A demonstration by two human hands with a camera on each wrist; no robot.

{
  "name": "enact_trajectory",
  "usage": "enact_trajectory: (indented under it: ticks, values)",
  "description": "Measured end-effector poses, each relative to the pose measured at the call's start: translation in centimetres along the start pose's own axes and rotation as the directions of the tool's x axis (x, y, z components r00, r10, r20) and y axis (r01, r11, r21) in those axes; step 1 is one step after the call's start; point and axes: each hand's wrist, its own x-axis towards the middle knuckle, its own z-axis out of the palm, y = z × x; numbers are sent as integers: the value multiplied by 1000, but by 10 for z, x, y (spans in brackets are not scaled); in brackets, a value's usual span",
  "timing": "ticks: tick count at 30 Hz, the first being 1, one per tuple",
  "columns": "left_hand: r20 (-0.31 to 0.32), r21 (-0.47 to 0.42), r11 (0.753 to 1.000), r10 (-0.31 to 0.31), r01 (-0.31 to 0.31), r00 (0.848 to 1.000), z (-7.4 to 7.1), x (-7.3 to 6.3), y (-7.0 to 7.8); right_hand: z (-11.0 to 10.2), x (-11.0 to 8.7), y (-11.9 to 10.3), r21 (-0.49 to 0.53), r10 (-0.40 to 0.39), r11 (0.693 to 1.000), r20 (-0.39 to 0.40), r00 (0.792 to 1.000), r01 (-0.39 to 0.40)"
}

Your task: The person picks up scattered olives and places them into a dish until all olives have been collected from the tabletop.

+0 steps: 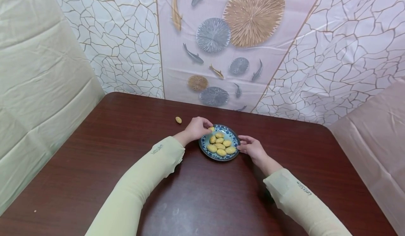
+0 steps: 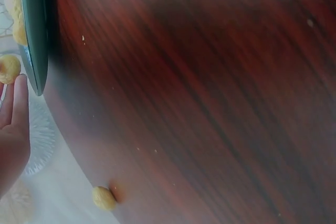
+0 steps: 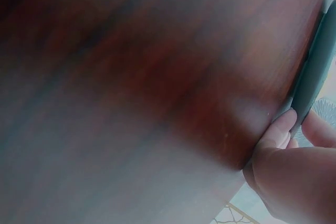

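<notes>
A round blue-and-white patterned plate (image 1: 233, 137) sits on the table with several yellow oval pieces (image 1: 220, 146) on it, bumpy and about nut-shaped. Over the plate's far left rim, my left hand (image 1: 197, 128) pinches one yellow oval piece (image 2: 9, 68) between its fingertips. On the plate's right side my right hand (image 1: 253, 149) grips the rim, thumb and fingers on either face of the edge in the right wrist view. Another yellow oval piece (image 1: 178, 120) lies alone on the table, left of and beyond my left hand.
The dark red-brown wooden table (image 1: 183, 201) spreads around the plate, and its far edge meets a patterned cloth backdrop (image 1: 215, 71). Pale fabric (image 1: 34, 99) hangs along the left side, with more at right. A tiny white speck (image 1: 34, 211) lies at the near left.
</notes>
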Motion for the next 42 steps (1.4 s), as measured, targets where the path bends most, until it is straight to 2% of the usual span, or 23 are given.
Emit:
enact_trajectory:
  ticks: [11, 20, 23, 27, 32, 37, 42]
  values:
    - [36, 105, 994, 34, -38, 999, 9, 4, -2, 0, -1, -1, 0, 3, 1000, 4, 1000, -3]
    - [40, 215, 973, 76, -83, 996, 10, 3, 0, 0, 0, 0, 9, -8, 1000, 7, 1000, 8]
    - [34, 216, 972, 87, -92, 996, 8, 2, 0, 0, 0, 1, 20, -16, 1000, 10, 1000, 16]
    - [-13, 169, 982, 82, -79, 997, 1, 1, -2, 1, 0, 2, 17, -11, 1000, 8, 1000, 11]
    - [-120, 99, 993, 68, -56, 990, -13, -1, -8, 1, 0, 2, 10, -4, 1000, 6, 1000, 4]
    - [-236, 46, 999, 24, -14, 972, -30, -2, -16, 2, 1, 2, 9, 2, 1000, 6, 1000, -2]
    - [-312, -21, 999, -33, 27, 950, -48, -1, -27, 0, 0, 1, 12, -1, 1000, 0, 1000, 1]
